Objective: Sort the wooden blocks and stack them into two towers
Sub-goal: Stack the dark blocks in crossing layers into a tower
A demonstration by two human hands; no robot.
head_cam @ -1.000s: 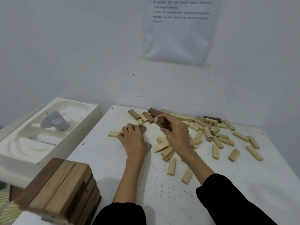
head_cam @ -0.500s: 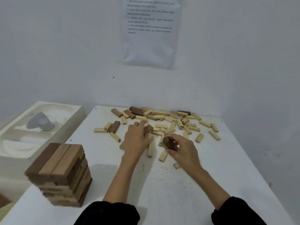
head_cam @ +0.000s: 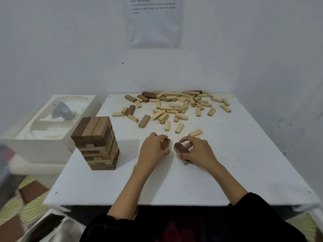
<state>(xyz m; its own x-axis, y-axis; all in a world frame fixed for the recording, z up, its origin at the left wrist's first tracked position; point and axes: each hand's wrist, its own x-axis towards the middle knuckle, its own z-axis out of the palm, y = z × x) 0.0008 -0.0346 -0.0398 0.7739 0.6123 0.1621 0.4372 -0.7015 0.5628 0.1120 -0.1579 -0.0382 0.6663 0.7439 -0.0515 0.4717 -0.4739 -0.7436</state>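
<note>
A tower of dark and mid-brown blocks [head_cam: 96,143] stands on the left of the white table [head_cam: 227,172]. A scatter of mostly pale loose blocks [head_cam: 176,106], with a few dark ones, lies across the far half. My left hand [head_cam: 152,151] grips a brown block [head_cam: 165,143] at the table's middle. Just to its right, my right hand [head_cam: 197,151] holds a dark brown block [head_cam: 181,148], and a paler block end shows under its fingers. The two hands are close together, a little apart from the tower.
A white foam tray [head_cam: 43,130] with a grey object [head_cam: 62,111] sits left of the table. A printed sheet [head_cam: 154,21] hangs on the wall behind. Patterned fabric lies on the floor at the lower left.
Both hands have drawn back from the loose pile toward the table's near middle, each carrying a dark block. The view has pulled back, bringing the whole tower into sight.
</note>
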